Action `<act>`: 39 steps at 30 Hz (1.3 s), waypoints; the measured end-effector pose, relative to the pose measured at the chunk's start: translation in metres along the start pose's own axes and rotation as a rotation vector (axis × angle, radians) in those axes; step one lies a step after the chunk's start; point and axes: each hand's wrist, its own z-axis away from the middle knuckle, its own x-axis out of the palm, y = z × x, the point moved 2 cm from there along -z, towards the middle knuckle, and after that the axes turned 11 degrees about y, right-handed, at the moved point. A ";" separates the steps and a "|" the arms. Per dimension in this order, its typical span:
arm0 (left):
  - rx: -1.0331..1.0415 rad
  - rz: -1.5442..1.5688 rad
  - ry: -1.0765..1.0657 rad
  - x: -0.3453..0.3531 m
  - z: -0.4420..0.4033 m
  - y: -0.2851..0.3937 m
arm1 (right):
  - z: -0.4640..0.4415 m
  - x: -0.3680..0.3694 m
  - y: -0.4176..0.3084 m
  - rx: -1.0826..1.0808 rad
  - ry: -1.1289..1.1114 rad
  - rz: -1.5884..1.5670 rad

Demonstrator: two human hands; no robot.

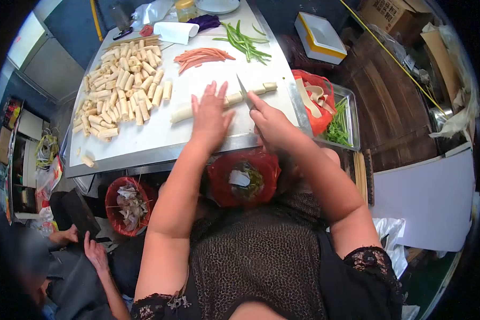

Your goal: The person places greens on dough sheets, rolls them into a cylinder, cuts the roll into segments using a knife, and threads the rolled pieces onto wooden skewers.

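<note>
And here's the left hand, fingers spread wide, laid palm-down over a long pale roll on the white tabletop. The right hand is closed around the handle of a knife, its blade angled across the roll just beyond the left fingertips! The roll lies slantwise in front of the person, its whole end poking out left of the left hand, short segments in line at the right.

Just beyond the roll, a fan of pinkish strips; farther and to the right, a loose heap of green pepper strips. Over on the left, what a pile: short cut rolls heaped deep, thin sticks by its far edge. At the far end, a yellow-lidded jar stands beside a white plate.

Off the right edge, a red bag shares a metal tray with green vegetable pieces. Below the table, a red-lined container sits between the person's knees, a red bin farther left. And down at lower left, another person's two hands are at a dark object, too unclear to name.
</note>
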 end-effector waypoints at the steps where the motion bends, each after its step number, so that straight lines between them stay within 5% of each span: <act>1: -0.043 0.072 0.103 -0.012 0.002 -0.014 | 0.008 0.001 -0.002 0.007 0.055 -0.056; 8: -0.437 0.407 0.405 -0.055 0.033 -0.104 | 0.044 0.050 -0.022 0.062 -0.112 -0.311; 18: -0.520 0.497 0.466 -0.051 0.044 -0.109 | 0.032 0.086 -0.028 0.030 -0.127 -0.183; 21: -0.470 0.412 0.401 -0.053 0.041 -0.104 | 0.026 0.091 -0.021 0.021 -0.108 -0.135; 23: -0.035 0.013 0.267 -0.055 0.034 -0.084 | 0.025 0.091 -0.021 0.014 -0.098 -0.124; 27: -0.001 -0.100 0.059 -0.040 0.031 -0.063 | 0.032 0.088 -0.033 0.076 -0.126 -0.135; 39: -0.033 -0.086 0.020 -0.031 0.035 -0.063 | 0.006 0.086 -0.044 0.100 -0.241 -0.041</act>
